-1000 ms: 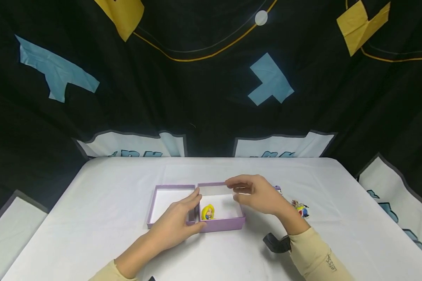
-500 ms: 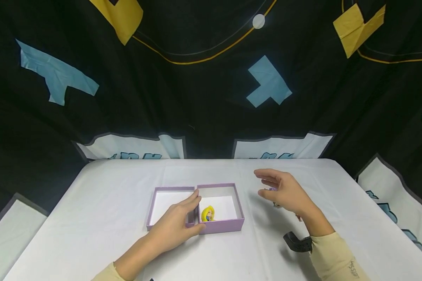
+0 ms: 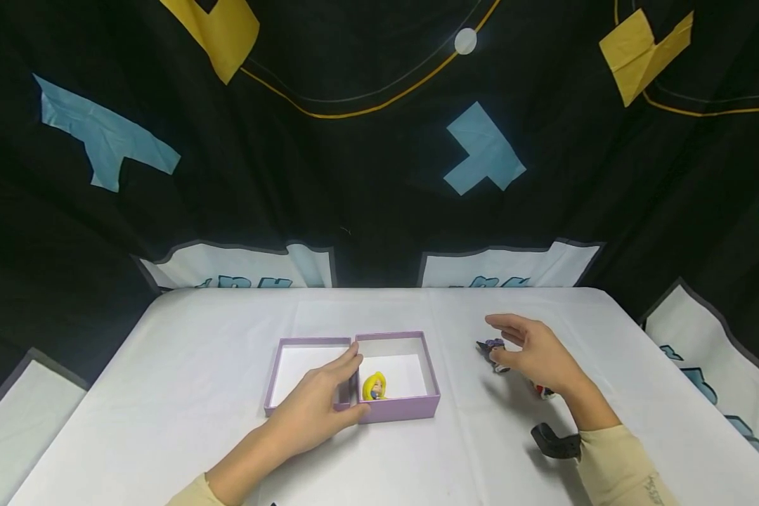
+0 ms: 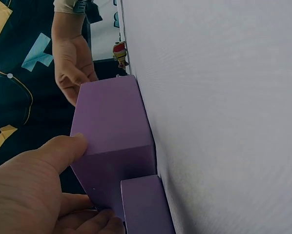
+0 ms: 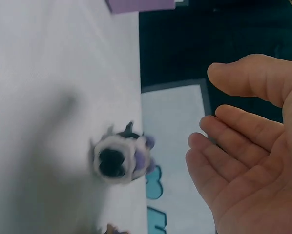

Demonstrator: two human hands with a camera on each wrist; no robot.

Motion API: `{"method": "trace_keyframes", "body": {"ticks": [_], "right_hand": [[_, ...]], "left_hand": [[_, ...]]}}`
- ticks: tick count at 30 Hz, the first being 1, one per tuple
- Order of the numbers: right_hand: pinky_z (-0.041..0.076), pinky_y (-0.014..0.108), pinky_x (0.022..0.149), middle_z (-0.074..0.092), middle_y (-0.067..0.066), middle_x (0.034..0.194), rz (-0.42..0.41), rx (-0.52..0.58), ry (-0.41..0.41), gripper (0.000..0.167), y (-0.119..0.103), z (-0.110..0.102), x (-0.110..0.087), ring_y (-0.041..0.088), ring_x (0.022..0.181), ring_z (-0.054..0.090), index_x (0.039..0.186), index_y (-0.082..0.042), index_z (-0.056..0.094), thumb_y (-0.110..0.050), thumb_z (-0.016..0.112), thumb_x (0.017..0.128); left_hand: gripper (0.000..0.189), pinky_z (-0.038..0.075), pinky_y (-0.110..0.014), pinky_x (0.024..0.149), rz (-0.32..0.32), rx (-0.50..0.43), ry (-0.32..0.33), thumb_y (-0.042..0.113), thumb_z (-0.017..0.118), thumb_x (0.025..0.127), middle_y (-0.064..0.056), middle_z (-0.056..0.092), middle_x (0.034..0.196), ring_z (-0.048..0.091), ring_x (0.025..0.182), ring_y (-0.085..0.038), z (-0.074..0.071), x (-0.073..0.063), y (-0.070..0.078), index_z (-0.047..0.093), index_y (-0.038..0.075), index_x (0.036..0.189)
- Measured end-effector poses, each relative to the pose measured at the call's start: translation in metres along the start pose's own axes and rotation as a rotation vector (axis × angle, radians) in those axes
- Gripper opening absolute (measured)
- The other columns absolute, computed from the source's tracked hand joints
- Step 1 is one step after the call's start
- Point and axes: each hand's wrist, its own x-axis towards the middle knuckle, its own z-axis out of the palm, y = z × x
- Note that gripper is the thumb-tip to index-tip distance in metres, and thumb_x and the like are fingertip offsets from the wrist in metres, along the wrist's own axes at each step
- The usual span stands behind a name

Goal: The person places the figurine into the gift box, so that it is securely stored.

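A lilac cardboard box (image 3: 405,407) stands on the white table, its inside white. In its near left corner sits a small figurine (image 3: 374,386) with yellow hair. My left hand (image 3: 316,397) holds the box's left side, thumb at the near corner and fingers along the wall. Over to the right, my right hand (image 3: 540,355) hovers with nothing in it, fingers relaxed and thumb apart. Just left of that hand a figurine (image 3: 493,351) in purple, white and black lies on the cloth; the right wrist view shows this figurine (image 5: 119,158) below the fingers.
Against the box's left side lies a shallow lilac lid (image 3: 306,355), partly covered by my left hand. Another small red-and-dark figurine (image 3: 542,391) shows beneath my right wrist. A black curtain (image 3: 379,211) hangs behind the table.
My right hand has moved right, away from above the box, to beside the purple-and-white figurine. My left hand has stayed at the box, and the yellow-haired figurine still sits inside.
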Motion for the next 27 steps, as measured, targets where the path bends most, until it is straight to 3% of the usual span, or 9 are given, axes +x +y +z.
{"method": "trace_keyframes", "body": {"ticks": [10,12,14,17,19,23,27], "right_hand": [[0.038,0.055,0.105,0.048,0.018,0.143,0.062,-0.07,-0.049,0.06,0.022,-0.005,-0.002,0.046,0.13,0.043,0.139,-0.003,0.05,-0.002,0.07,0.082],[0.048,0.053,0.095,0.046,0.02,0.145,0.084,-0.092,-0.06,0.062,0.023,-0.006,-0.003,0.047,0.13,0.042,0.14,-0.003,0.05,-0.001,0.068,0.081],[0.057,0.05,0.073,0.042,0.024,0.146,0.116,-0.093,-0.072,0.064,0.024,-0.006,-0.003,0.047,0.125,0.047,0.141,-0.004,0.049,0.001,0.066,0.08],[0.051,0.041,0.042,0.039,0.029,0.147,0.158,-0.1,-0.08,0.067,0.024,-0.005,-0.002,0.043,0.118,0.05,0.142,-0.007,0.048,0.002,0.065,0.078],[0.049,0.04,0.039,0.039,0.031,0.146,0.171,-0.112,-0.088,0.067,0.025,-0.004,-0.001,0.042,0.114,0.05,0.142,-0.007,0.049,0.002,0.066,0.078],[0.056,0.046,0.067,0.046,0.028,0.141,0.147,-0.191,-0.097,0.065,0.025,-0.002,0.002,0.046,0.122,0.047,0.138,-0.007,0.053,-0.001,0.071,0.077],[0.048,0.057,0.091,0.052,0.025,0.137,0.125,-0.235,-0.101,0.061,0.026,-0.001,0.003,0.05,0.125,0.045,0.135,-0.006,0.056,-0.002,0.073,0.076]], "left_hand": [[0.074,0.034,-0.037,0.11,0.012,0.003,-0.003,0.035,0.077,0.083,-0.007,0.032,0.155,0.036,0.137,-0.021,-0.001,0.001,0.0,0.048,0.0,0.142],[0.074,0.033,-0.037,0.11,0.015,-0.001,-0.006,0.035,0.076,0.083,-0.007,0.031,0.155,0.036,0.137,-0.02,-0.002,0.001,-0.001,0.048,-0.001,0.142],[0.074,0.033,-0.037,0.11,0.018,-0.003,-0.006,0.035,0.076,0.083,-0.008,0.032,0.155,0.036,0.137,-0.02,-0.002,0.001,-0.001,0.048,-0.001,0.142],[0.074,0.033,-0.037,0.111,0.017,-0.005,-0.007,0.035,0.076,0.084,-0.007,0.031,0.156,0.035,0.137,-0.02,-0.003,0.001,-0.001,0.048,0.0,0.142],[0.074,0.033,-0.036,0.111,0.015,-0.005,-0.007,0.036,0.076,0.084,-0.007,0.031,0.156,0.035,0.137,-0.02,-0.002,0.001,-0.002,0.047,0.0,0.142],[0.074,0.033,-0.036,0.111,0.014,-0.008,-0.005,0.035,0.076,0.083,-0.006,0.03,0.156,0.035,0.137,-0.019,-0.002,0.0,-0.002,0.047,0.001,0.143],[0.075,0.033,-0.036,0.111,0.016,-0.016,-0.005,0.035,0.077,0.083,-0.005,0.03,0.156,0.034,0.137,-0.019,-0.002,0.0,-0.002,0.047,0.001,0.143]]}}
